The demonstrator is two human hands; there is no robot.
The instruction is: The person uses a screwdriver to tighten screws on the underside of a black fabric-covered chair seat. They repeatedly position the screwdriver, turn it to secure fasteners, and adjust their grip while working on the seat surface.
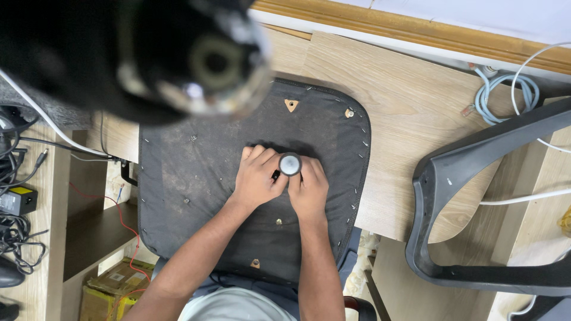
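Both hands grip 1 tool: left hand [257, 178] and right hand [307, 189] are closed around its round-topped handle [289, 164], mid-seat [178, 178] on the desk [410, 119]. Seemingly working a fastener; next calls for steady downward pressure.

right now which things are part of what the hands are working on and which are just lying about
In hand:
- left hand and right hand, both around a round grey knob
- black upturned seat pad beneath them

Lying about:
- grey plastic chair shell
- coiled pale blue cable
- black power adapter
- cardboard box
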